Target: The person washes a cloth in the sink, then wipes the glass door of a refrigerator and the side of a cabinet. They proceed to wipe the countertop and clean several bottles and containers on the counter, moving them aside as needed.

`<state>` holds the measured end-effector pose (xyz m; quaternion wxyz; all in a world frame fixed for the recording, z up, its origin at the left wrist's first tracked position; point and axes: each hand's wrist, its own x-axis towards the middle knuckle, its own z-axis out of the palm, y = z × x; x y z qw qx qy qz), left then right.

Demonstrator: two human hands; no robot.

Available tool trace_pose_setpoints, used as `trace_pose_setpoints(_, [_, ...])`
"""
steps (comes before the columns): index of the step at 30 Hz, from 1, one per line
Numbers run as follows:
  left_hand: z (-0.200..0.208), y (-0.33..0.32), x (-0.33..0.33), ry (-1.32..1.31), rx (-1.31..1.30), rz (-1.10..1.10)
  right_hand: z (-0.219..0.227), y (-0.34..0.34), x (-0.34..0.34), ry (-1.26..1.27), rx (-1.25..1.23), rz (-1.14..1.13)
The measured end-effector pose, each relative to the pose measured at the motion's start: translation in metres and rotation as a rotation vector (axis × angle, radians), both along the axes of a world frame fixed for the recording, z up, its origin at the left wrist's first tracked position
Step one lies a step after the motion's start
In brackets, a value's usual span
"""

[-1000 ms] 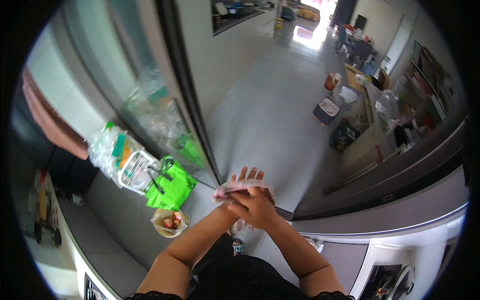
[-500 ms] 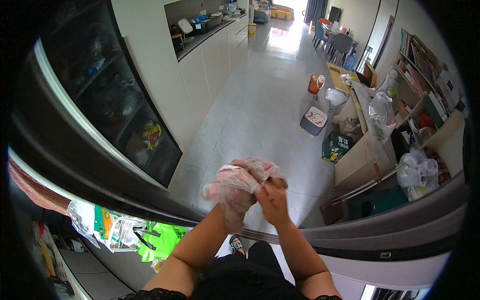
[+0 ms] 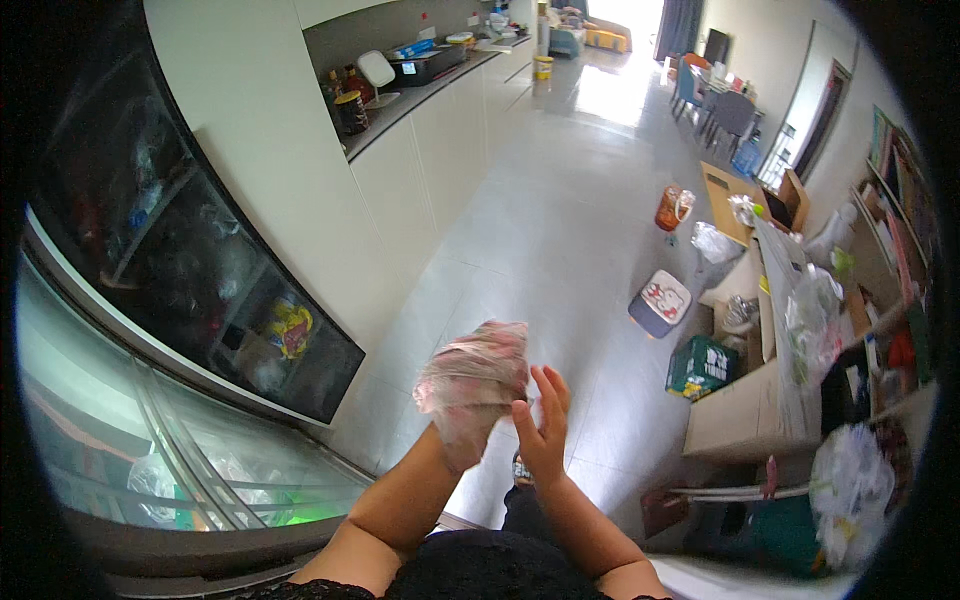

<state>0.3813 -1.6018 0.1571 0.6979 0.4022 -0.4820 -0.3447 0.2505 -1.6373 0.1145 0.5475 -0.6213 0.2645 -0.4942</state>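
Observation:
A pink and white cloth is wrapped over my left hand and bunched around it; the fingers are hidden beneath the fabric and only the wrist shows. Just to the right is my right hand, with thumb and fingers apart and nothing in it. Its fingertips are close to the cloth's right edge. Motion blurs the cloth slightly.
Sliding glass door panels are at lower left, beside a dark glass-fronted cabinet. On the grey tiled floor stand a box-shaped stool, a green carton and an orange-brown bucket. A cluttered shelf lines the right side.
My right hand has let go of the cloth and opened beside it. The cloth has gathered over my left hand. My view has shifted forward past the door frame.

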Motion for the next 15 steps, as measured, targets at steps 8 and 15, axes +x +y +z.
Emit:
trace_pose_setpoints(8, [-0.012, -0.066, 0.046, -0.637, 0.415, 0.432, 0.013, -0.108, 0.13, -0.529, 0.89, 0.908])
trace_pose_setpoints(15, [0.027, 0.002, 0.143, -0.879, 0.64, 0.604, 0.035, -0.086, 0.3, -0.432, 1.184, 1.282])
